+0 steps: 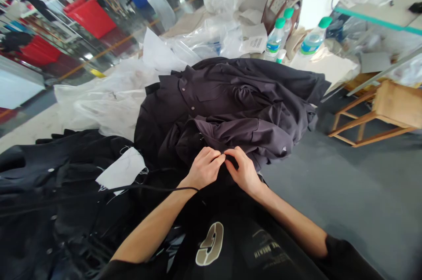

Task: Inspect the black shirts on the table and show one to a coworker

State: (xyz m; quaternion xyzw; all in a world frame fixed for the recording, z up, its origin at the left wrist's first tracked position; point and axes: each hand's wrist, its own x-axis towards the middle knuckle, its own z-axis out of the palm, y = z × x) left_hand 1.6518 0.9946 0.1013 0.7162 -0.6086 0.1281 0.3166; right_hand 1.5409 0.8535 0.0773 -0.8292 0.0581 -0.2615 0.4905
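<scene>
A dark purplish-grey jacket (224, 91) with snap buttons lies in a heap on the table in front of me. At its near edge my left hand (206, 165) is closed, thumb and fingers pinching the dark fabric. My right hand (242, 168) pinches the same spot from the other side, and the fingertips of both hands meet. Exactly which bit of the edge lies between them is hidden. Across my left wrist runs a thin black cord (158, 187) that leads off to the left.
Black garments (49, 174) are piled at the left, with a frayed white cloth scrap (123, 170) on top. Clear plastic bags (108, 104) lie beyond. Water bottles (275, 38) with green caps stand behind the jacket. A wooden stool (389, 108) is on the floor at right.
</scene>
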